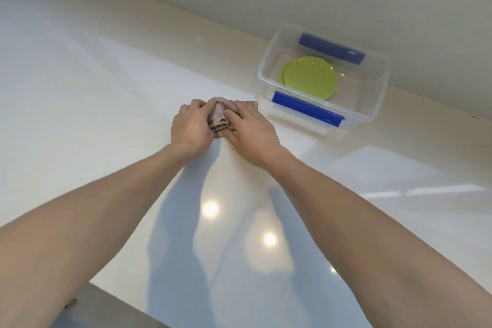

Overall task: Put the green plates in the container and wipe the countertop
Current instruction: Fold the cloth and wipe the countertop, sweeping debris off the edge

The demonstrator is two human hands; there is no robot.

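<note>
The green plates [310, 78] are lying inside the clear container [372, 112]. Just beside the container, the left hand [190, 128] and right hand [251, 129] are each closing their grip on a dirty cloth [219, 117] on the tabletop [106, 88]. The bunched cloth could smear its brown dirt around.

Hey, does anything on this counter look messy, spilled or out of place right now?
Only the cloth: it has a dark brownish stain along one fold, bunched between the left hand and right hand. The plates lie flat, slightly offset, in the container. The counter shows no spill.
</note>
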